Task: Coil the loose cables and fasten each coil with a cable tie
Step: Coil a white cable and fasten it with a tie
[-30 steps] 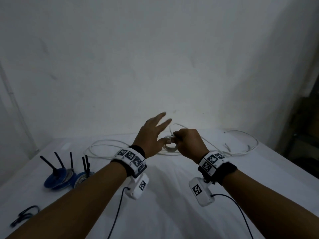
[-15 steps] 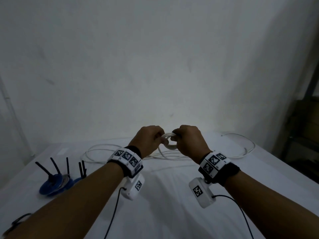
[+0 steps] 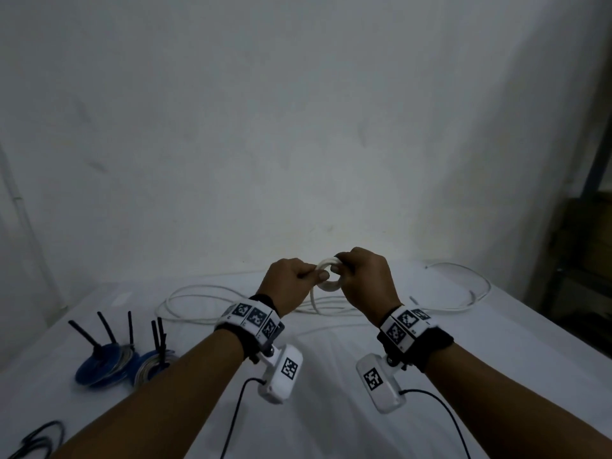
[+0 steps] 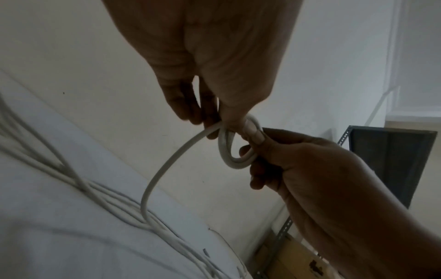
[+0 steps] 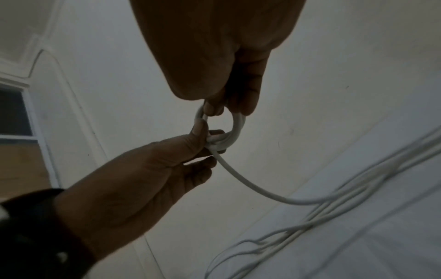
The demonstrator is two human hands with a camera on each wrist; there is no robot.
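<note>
Pinching one small white cable coil (image 3: 328, 276), left hand (image 3: 288, 286) and right hand (image 3: 366, 279) grip opposite sides.

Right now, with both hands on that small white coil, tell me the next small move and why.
Probably lay one more turn onto the coil: the right hand pinches it steady while the left hand feeds in the strand. That strand runs straight down to much loose cable on the table, so tying seems premature.

The dark cable (image 3: 36, 440) at the table's near-left corner is cut off by the edge.
</note>
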